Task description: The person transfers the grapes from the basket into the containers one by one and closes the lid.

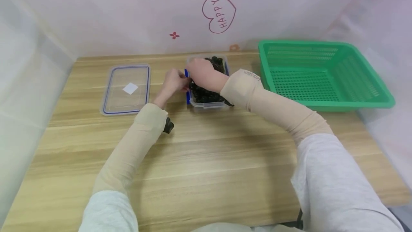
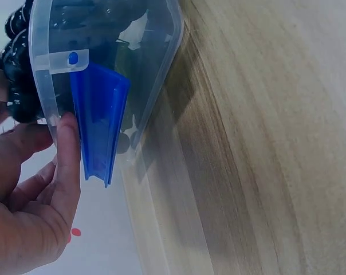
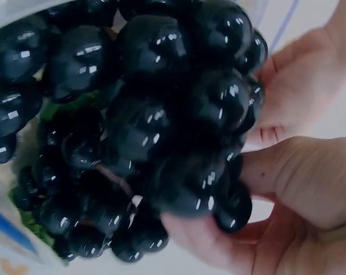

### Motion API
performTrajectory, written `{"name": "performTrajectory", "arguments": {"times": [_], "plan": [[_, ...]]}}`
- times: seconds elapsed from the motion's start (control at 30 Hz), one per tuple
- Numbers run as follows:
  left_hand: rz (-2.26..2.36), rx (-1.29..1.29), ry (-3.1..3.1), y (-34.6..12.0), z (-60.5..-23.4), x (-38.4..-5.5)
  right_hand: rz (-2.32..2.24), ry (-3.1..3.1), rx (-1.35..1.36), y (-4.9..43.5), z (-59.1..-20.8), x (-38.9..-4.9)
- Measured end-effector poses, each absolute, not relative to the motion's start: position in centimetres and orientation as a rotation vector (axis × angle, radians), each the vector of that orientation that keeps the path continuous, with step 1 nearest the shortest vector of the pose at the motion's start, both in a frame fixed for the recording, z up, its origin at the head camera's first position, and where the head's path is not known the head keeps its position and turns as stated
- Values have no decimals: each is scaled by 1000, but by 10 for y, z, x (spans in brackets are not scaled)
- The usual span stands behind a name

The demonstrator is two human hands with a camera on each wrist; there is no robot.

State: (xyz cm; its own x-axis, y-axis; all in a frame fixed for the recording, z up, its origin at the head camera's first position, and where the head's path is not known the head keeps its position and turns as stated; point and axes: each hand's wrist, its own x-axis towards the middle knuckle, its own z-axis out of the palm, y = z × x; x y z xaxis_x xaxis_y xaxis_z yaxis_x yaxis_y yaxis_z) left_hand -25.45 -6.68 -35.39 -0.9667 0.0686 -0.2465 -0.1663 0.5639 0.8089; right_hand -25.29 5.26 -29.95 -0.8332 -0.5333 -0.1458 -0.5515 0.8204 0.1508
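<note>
A clear plastic food container (image 1: 209, 105) with blue latches stands at the back middle of the table, filled with glossy dark grapes (image 1: 206, 95). My left hand (image 1: 173, 81) is at its left side; in the left wrist view the forefinger lies on the outer wall beside a hanging blue latch (image 2: 101, 123), and the thumb is at the rim, pinching the wall. Reaching over the box from the right, my right hand (image 1: 203, 73) holds a bunch of grapes (image 3: 150, 120) between thumb and fingers. Green leaf (image 3: 73, 107) shows among the berries. The right fingertips are partly hidden behind the grapes.
A clear lid (image 1: 125, 104) with a blue seal and a white label (image 1: 130, 88) lies flat to the left. On the right stands a green plastic basket (image 1: 354, 104). A printed white cloth (image 1: 273, 17) hangs along the wooden table's (image 1: 199, 160) back edge.
</note>
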Motion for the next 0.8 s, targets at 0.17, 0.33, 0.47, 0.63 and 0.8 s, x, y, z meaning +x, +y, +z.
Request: {"name": "performTrajectory", "arguments": {"times": [0.17,0.33,0.47,0.63,0.8], "plan": [[1415,-87,2493,-65,-356,-256,556,2903,-868,48,-311,-249],[1362,-94,2522,-66,-357,-256,358,2905,-858,53,-315,-255],[1311,-90,2545,-67,-356,-257,147,2901,-789,61,-313,-260],[1326,-98,2527,-64,-353,-255,-139,2920,-739,82,-301,-265],[1362,-110,2498,-63,-351,-253,-414,2969,-614,115,-289,-277]]}}
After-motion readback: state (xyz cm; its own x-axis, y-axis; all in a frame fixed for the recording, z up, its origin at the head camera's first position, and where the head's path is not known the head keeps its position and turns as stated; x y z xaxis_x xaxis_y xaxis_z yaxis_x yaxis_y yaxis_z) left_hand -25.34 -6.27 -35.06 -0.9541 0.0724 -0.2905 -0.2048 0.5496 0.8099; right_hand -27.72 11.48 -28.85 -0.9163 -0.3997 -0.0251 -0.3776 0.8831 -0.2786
